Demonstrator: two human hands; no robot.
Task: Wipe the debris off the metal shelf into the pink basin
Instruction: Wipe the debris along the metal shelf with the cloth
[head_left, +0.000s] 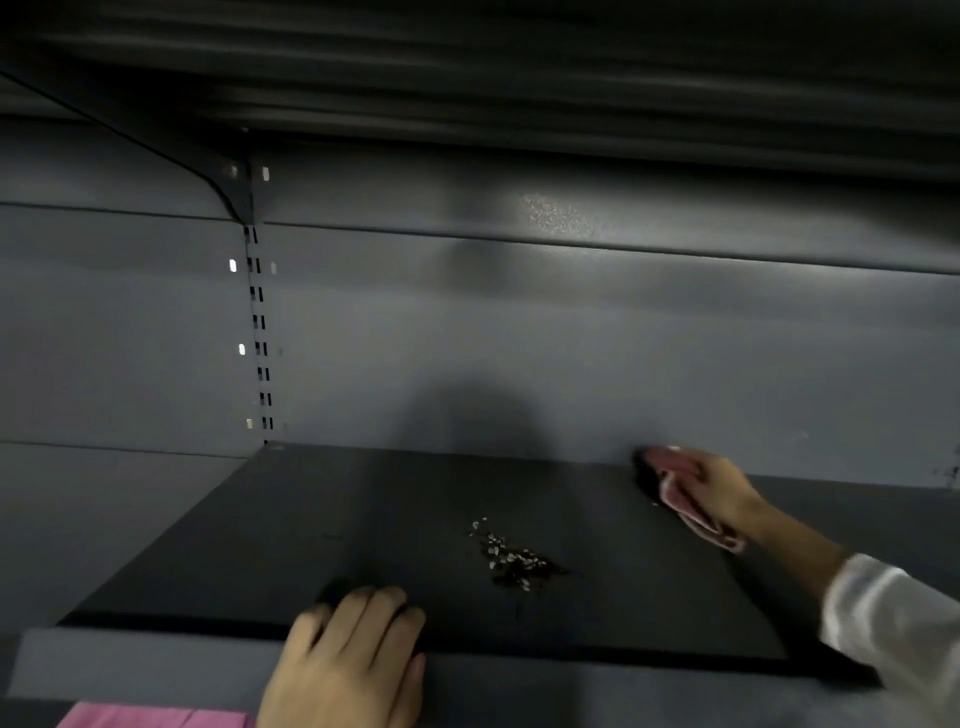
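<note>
A dark metal shelf (363, 525) stretches across the lower half of the view. A small pile of pale and dark debris (511, 558) lies near its middle front. My right hand (719, 491) reaches to the shelf's back right, by the rear panel, and is shut on a pink cloth (680, 486) pressed against the surface. My left hand (353, 660) rests flat over the shelf's front edge, fingers spread, left of the debris. A sliver of the pink basin (156, 716) shows at the bottom left, below the shelf's front lip.
A grey back panel (571, 353) with a slotted upright (260, 332) stands behind the shelf. Another shelf (467, 78) with a bracket (228, 192) hangs overhead. A white sleeve (893, 618) covers my right forearm.
</note>
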